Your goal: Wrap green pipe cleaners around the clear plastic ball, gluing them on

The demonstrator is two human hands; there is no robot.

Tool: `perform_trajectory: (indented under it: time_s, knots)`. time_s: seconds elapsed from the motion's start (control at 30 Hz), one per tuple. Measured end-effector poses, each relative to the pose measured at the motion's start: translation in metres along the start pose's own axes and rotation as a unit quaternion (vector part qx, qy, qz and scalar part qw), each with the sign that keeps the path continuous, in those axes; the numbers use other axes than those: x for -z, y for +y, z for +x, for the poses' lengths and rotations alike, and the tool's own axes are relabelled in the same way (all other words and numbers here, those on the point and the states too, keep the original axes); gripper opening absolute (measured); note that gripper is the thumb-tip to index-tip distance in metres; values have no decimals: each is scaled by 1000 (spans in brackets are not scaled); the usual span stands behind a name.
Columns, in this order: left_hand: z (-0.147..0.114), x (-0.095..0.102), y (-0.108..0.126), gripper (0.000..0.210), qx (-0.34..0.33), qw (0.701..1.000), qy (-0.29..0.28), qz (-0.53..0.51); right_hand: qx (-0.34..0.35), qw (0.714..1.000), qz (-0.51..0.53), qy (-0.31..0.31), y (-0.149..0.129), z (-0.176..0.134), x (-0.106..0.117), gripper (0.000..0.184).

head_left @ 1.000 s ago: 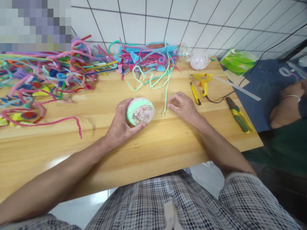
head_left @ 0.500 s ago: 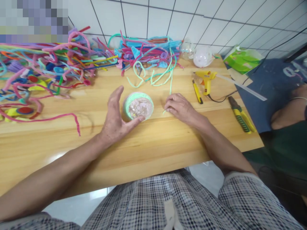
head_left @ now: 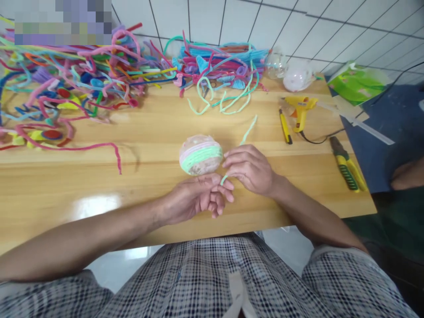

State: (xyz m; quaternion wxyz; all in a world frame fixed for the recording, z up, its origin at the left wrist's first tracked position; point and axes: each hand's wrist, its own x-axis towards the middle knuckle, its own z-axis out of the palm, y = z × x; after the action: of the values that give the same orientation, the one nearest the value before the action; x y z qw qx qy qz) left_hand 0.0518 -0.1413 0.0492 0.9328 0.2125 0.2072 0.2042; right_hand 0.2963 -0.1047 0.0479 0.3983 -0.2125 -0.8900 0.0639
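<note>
A clear ball [head_left: 198, 142] wrapped with pink and light green bands rests on the wooden table, just beyond my hands. My right hand [head_left: 251, 171] is closed on a light green pipe cleaner [head_left: 250, 128]; one length sticks up past the fingers and the short lower end points toward my left hand [head_left: 202, 194]. That hand lies palm up in front of the ball, its thumb and forefinger pinched at the pipe cleaner's lower tip, the other fingers loosely curled.
Many coloured pipe cleaners [head_left: 89, 84] heap along the back left. Clear balls [head_left: 298, 76] stand at the wall. On the right lie a yellow glue gun [head_left: 300, 108], a cutter knife [head_left: 285, 126], pliers [head_left: 346, 164] and a green bag [head_left: 357, 84]. A person's arm [head_left: 409, 174] shows at far right.
My left hand has left the ball and come right to meet my right hand. The ball has turned, showing its bands sideways. The light green pipe cleaner has been drawn from the pile.
</note>
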Motion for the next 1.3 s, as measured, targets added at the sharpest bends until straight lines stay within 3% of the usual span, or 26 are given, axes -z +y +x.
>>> perform_trajectory:
  time_s: [0.2,0.47,0.63,0.8,1.03,1.3]
  knots:
    - [-3,0,3,29,13,999,7,-39,26,999,-24,-5,-1,1,-4,6]
    - [0,4,-4,38,11,1000,19,-1,1,998,-35,-55,7,-9,-4,11]
    - [-1,4,-5,43,16,999,31,19,24,999,-25,-36,8,-10,-4,10]
    - [-2,3,-6,49,21,998,38,42,9,998,-23,-64,7,-10,-3,11]
    - [-2,3,-5,47,20,999,14,33,26,999,-32,-25,8,-7,-2,16]
    - [-3,1,-5,39,13,998,33,49,-64,993,-44,-84,12,-14,3,20]
